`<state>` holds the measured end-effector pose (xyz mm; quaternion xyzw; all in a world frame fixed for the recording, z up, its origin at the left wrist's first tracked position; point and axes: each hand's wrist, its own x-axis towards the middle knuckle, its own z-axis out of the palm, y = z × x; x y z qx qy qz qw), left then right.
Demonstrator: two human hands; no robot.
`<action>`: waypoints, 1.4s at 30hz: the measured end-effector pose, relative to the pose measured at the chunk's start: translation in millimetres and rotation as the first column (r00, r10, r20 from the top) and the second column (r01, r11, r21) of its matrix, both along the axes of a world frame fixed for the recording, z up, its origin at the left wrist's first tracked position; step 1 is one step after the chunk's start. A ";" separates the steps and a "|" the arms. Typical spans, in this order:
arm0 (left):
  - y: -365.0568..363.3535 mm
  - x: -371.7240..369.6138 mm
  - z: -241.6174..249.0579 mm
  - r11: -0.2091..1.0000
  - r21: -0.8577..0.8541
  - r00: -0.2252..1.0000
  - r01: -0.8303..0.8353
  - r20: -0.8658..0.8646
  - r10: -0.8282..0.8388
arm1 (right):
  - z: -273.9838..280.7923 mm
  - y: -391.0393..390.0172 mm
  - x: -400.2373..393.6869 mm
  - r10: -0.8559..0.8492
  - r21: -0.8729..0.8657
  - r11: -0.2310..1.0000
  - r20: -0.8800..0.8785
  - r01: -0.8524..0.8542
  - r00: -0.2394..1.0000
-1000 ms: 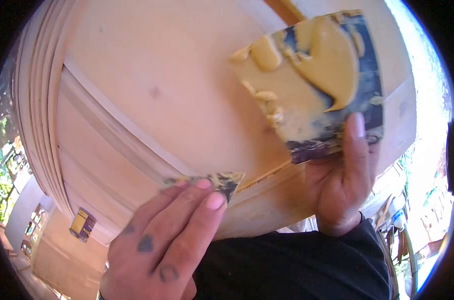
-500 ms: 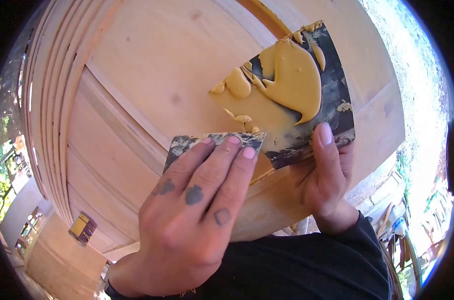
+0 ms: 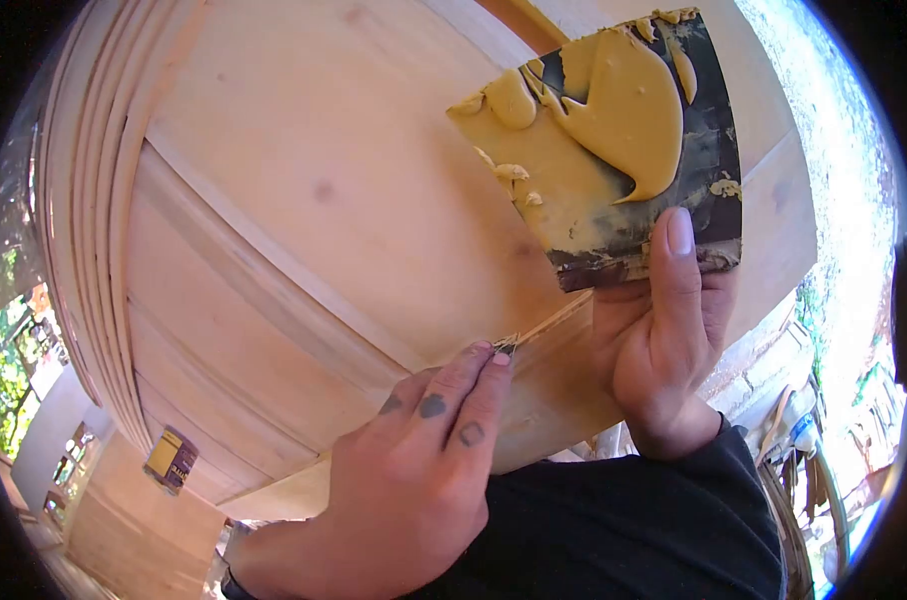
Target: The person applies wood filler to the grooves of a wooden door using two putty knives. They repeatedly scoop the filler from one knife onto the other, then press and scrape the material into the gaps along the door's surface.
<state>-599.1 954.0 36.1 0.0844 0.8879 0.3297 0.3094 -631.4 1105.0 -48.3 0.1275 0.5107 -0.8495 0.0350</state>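
Note:
My left hand is shut on a small dark putty scraper. Only its tip shows past my fingertips, pressed edge-on against a seam in a pale wooden door panel. My right hand grips the lower edge of a dark flat board, thumb on its front. The board carries a thick smear of yellow-tan filler putty and is held up over the door's upper right part.
The door's stepped moulding curves down the left side. Below it a yellow-and-dark box stands on the ground. My black sleeve fills the bottom. Poles and other clutter lie at the lower right in bright sunlight.
My left hand has dropped from the putty board to the seam, turning the scraper from flat to edge-on. My right hand has lifted the board up and to the right.

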 end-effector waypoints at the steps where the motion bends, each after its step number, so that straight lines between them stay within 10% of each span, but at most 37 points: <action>1: 4.7 0.6 -0.7 0.998 -0.052 0.999 0.033 0.001 -0.033 | -0.6 0.2 0.3 -0.005 -0.021 1.000 0.003 0.005 1.000; 6: 27.2 7.7 -3.6 0.983 -0.166 0.997 0.075 0.022 -0.072 | 3.9 -0.4 0.9 -0.111 -0.234 0.966 0.023 0.114 0.993; 21: -32.3 -36.9 -29.2 0.939 0.327 0.888 -0.105 0.457 -0.060 | 9.6 -4.3 -3.4 -0.159 -0.225 0.962 -0.001 0.155 0.987; 32: -10.9 -28.6 1.2 0.832 -0.247 0.827 0.497 -0.157 -0.540 | -5.3 7.9 -8.2 -0.123 -0.292 0.952 -0.110 0.086 0.986; 42: 11.2 -45.4 0.6 0.673 -0.270 0.691 0.688 -0.037 -0.722 | -6.2 6.4 -8.3 -0.110 -0.229 0.970 -0.115 0.082 0.987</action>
